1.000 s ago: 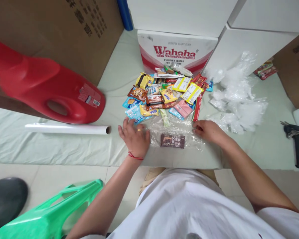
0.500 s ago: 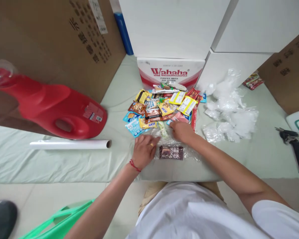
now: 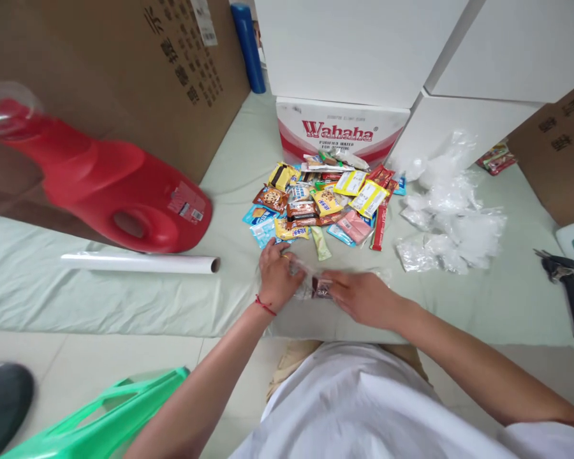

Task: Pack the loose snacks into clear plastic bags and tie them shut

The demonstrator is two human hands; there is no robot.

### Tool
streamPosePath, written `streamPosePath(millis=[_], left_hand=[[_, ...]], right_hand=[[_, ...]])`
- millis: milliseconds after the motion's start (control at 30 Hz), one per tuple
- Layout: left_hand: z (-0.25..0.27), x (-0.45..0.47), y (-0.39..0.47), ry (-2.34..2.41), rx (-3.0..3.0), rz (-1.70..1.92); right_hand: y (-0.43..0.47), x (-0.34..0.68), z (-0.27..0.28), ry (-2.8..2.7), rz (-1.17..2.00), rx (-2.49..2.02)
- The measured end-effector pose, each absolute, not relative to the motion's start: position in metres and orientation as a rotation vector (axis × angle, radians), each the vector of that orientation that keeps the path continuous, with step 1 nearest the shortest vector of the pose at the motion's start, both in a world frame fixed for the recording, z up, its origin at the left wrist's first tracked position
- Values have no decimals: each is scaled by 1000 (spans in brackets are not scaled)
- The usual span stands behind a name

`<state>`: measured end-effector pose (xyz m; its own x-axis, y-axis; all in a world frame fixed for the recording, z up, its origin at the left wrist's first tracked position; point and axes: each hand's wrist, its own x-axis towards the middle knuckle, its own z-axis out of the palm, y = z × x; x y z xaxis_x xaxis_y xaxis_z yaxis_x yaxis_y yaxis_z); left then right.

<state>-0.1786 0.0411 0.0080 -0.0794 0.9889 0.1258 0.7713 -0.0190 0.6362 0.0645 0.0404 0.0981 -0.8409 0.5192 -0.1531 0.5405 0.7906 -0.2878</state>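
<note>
Near the table's front edge lies a dark brown snack packet (image 3: pixel 321 288), partly covered by my right hand (image 3: pixel 366 298), whose fingers are closed on its right end. Around it is a clear plastic bag (image 3: pixel 302 288); whether the packet is inside or on top I cannot tell. My left hand (image 3: pixel 278 275) pinches the bag's left part between thumb and fingers. Just beyond my hands, a pale green snack packet (image 3: pixel 321 243) lies at the front of a pile of colourful wrapped snacks (image 3: pixel 328 202).
Crumpled clear bags (image 3: pixel 459 223) lie right of the pile. A Wahaha carton (image 3: pixel 339 131) stands behind it under white boxes (image 3: pixel 354 51). At left are a red jug (image 3: pixel 119 185) and a white tube (image 3: pixel 138 262). Keys (image 3: pixel 557 261) lie far right.
My right hand has come back from the snack pile towards me and now grips the brown packet. My left hand stays at the bag's left part. The view has shifted slightly.
</note>
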Motion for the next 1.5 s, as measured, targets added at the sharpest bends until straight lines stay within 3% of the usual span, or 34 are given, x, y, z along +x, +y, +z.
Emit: streamPosePath(millis=[333, 567, 800, 967, 1033, 1100, 1167, 1367, 1500], left_hand=[[23, -230, 38, 1711, 1605, 1013], [42, -203, 15, 1775, 1965, 498], [70, -164, -4, 1673, 1467, 557], [56, -97, -13, 1747, 1677, 653], [47, -84, -20, 1796, 1893, 589], [40, -82, -26, 1796, 2049, 463], [35, -84, -30, 1787, 2142, 370], [23, -88, -34, 1790, 2275, 424], [14, -87, -36, 1788, 2265, 504]], right_hand=[[17, 69, 76, 2914, -531, 797], [15, 75, 81, 2888, -637, 884], [13, 74, 63, 2924, -759, 998], [20, 90, 68, 2961, -1298, 1070], [29, 110, 74, 2919, -1457, 1475], [39, 129, 78, 2766, -1312, 2044], [46, 143, 78, 2550, -1119, 2274], [24, 147, 63, 2349, -1104, 1829], [0, 157, 60, 2365, -1309, 1969]])
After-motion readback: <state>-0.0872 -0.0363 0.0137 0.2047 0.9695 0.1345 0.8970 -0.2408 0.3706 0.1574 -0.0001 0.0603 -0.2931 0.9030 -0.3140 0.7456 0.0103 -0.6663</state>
